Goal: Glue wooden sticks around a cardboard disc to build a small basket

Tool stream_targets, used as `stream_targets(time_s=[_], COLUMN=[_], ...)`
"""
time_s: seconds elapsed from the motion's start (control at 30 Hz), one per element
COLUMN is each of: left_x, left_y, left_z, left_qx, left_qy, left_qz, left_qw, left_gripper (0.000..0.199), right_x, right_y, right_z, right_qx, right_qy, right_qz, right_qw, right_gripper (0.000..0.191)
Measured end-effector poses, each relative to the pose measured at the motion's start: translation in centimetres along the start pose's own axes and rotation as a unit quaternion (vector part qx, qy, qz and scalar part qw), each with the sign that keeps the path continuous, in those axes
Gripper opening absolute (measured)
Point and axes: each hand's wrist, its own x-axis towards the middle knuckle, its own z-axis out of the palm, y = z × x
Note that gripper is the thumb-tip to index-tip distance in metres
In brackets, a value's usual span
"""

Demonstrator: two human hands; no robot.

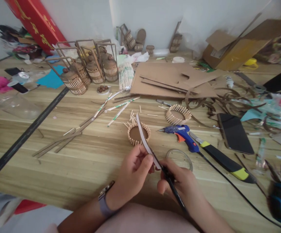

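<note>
My left hand (137, 171) pinches a narrow strip (141, 134), pale on the side facing me and dark along its edge. The strip's far end rises over a small round basket (130, 137) with a brown base and a ring of upright wooden sticks. My right hand (179, 181) is closed around a long black tool (176, 194) at the strip's near end; fingers cover part of it, so its exact kind is unclear. Beyond my right hand lies a clear ring (190, 158), with a blue glue gun (187, 137) behind it.
A second stick ring (171, 119), a utility knife (223, 160), a phone (235, 132) and pliers (277, 197) lie to the right. Finished lidded baskets (74, 84) stand back left. Loose strips (64, 139) lie left; cardboard (155, 72) lies behind. The glue gun's cord (228, 181) runs front right.
</note>
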Motion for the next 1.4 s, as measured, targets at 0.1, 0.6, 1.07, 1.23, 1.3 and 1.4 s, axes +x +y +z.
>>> stream_targets(time_s=[0.1, 0.6, 1.07, 1.23, 1.3, 1.4], left_x=[0.3, -0.1, -0.1, -0.2, -0.1, 0.1], left_y=[0.4, -0.3, -0.6, -0.7, -0.6, -0.2], left_z=[-0.2, -0.2, -0.1, 0.1, 0.2, 0.1], left_qx=[-0.007, -0.004, -0.002, -0.009, -0.014, -0.018], left_qy=[0.028, 0.026, 0.007, -0.012, -0.012, -0.010], left_qz=[0.013, 0.026, 0.024, 0.009, 0.009, 0.011], left_qw=[1.000, 0.999, 1.000, 1.000, 1.000, 1.000], left_gripper=[0.033, 0.038, 0.034, 0.033, 0.032, 0.029], right_x=[0.0, 0.4, 0.0, 0.3, 0.3, 0.3], right_y=[-0.1, -0.5, -0.1, -0.2, -0.3, -0.4], right_z=[0.0, -0.4, 0.0, -0.2, -0.2, -0.2], right_qx=[-0.007, -0.071, -0.040, -0.041, -0.042, -0.043], right_qy=[0.008, 0.023, 0.037, 0.043, 0.045, 0.046], right_qz=[-0.014, -0.041, -0.055, -0.062, -0.059, -0.065], right_qw=[1.000, 0.996, 0.997, 0.996, 0.996, 0.996], right_gripper=[0.056, 0.056, 0.050, 0.050, 0.050, 0.051])
